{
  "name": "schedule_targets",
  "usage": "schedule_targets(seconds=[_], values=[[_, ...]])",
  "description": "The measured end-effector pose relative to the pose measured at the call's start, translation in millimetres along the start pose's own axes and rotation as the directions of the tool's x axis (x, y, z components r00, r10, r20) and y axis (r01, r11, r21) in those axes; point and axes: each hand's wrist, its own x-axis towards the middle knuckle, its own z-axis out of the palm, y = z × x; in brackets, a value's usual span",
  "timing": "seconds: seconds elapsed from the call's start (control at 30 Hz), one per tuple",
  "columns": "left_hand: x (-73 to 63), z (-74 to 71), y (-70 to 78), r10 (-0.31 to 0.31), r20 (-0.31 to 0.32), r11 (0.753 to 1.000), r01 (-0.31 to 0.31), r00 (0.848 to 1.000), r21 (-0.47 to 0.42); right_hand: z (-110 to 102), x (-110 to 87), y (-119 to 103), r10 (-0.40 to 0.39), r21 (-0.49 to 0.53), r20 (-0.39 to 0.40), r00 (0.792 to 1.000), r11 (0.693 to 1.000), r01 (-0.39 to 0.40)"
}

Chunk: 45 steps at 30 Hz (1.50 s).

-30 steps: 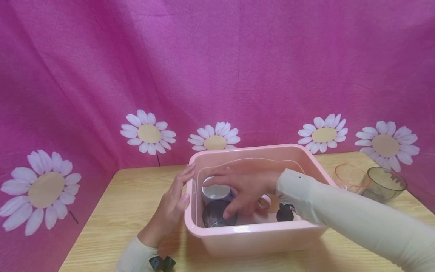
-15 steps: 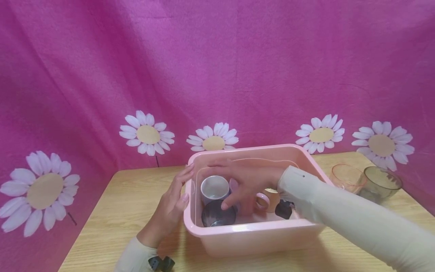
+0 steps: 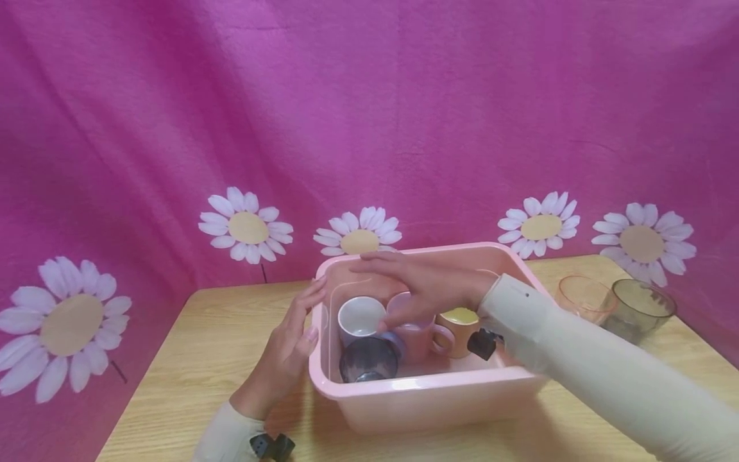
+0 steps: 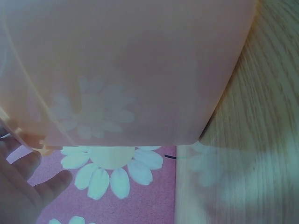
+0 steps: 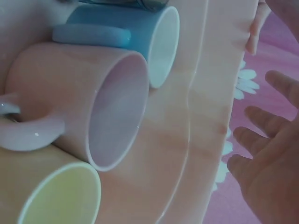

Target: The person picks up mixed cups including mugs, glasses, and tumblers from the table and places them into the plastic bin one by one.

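My left hand [image 3: 288, 340] rests against the left rim of a pink plastic basin [image 3: 416, 385], its fingers fairly straight; the left wrist view shows them beside the basin's wall [image 4: 154, 70]. Above the basin, fingers spread and holding nothing, is my right hand [image 3: 427, 282]. Below it stands a pink mug [image 3: 416, 337], partly hidden by the hand in the head view. A blue mug [image 5: 112, 23] with a white inside [image 3: 361, 316] is to its left, a yellow-orange mug [image 3: 458, 330] to its right. A dark see-through glass [image 3: 369, 360] sits at the basin's near left corner.
On the wooden table [image 3: 231, 333], right of the basin, are an orange-tinted clear glass [image 3: 584, 298] and a smoky grey-green glass [image 3: 639, 308]. A magenta cloth [image 3: 404, 128] printed with daisies hangs behind the table.
My right hand has risen from among the mugs to above them, leaving the pink mug standing in the basin with more of it in sight. My left hand has stayed at the rim.
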Motion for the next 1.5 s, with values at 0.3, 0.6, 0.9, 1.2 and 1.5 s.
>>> schedule_targets(seconds=[0.3,0.6,0.9,1.2,1.5], values=[[-2.2,-1.0,-1.2,0.0,-0.01,1.0,0.0,1.0,0.0,-7,-8.8,-7,0.08,0.036,-0.063,0.995,0.996,-0.078],[-3.8,-0.4,-3.6,0.002,-0.01,1.0,-0.002,1.0,-0.005,-16,-13.2,1,-0.034,-0.114,-0.186,0.982,0.993,0.013],[2.2,0.0,-3.4,0.002,0.014,1.0,-0.002,1.0,-0.008,-22,-22.8,0,0.126,-0.069,-0.206,0.97,0.987,-0.142],[5.2,2.3,-2.2,0.002,0.017,1.0,-0.002,1.0,-0.011,-28,-28.2,6,0.102,-0.135,-0.277,0.955,0.98,-0.144],[1.4,0.1,0.8,-0.006,-0.004,1.0,0.006,1.0,-0.007,-33,-26.8,9,0.075,-0.241,-0.345,0.936,0.956,-0.165]])
